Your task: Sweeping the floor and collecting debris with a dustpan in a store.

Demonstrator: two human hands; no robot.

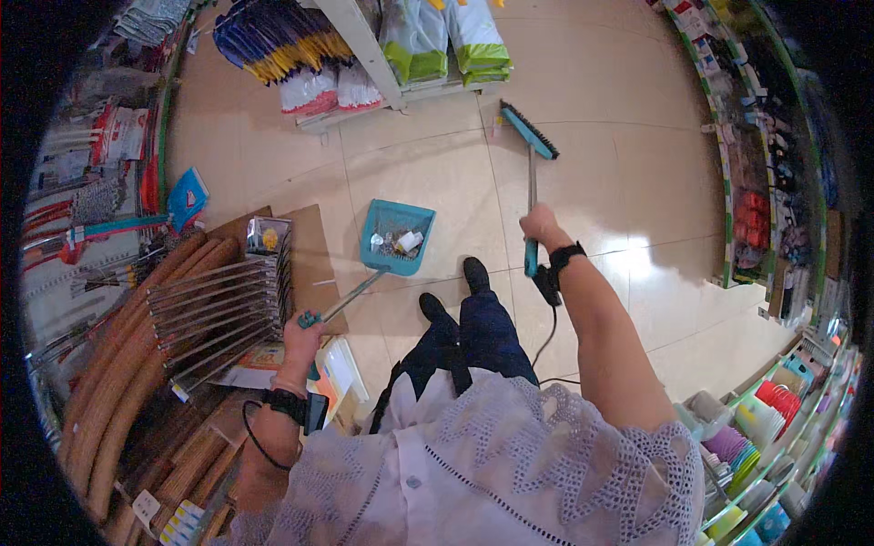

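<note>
My left hand is closed around the handle of a long-handled blue dustpan. Grey debris and a crumpled white scrap lie in the pan, which is in front of my feet. My right hand grips the blue-ended handle of a broom with dark bristles. The broom head is out ahead and to the right of the dustpan, apart from it. A small pale scrap lies beside the bristles on the tiled floor.
Rolled brown mats, a metal wire rack and flat cardboard crowd the left. A display stand with bagged goods stands ahead. Stocked shelves line the right, with cups and bowls at lower right. A cable hangs from my right wrist.
</note>
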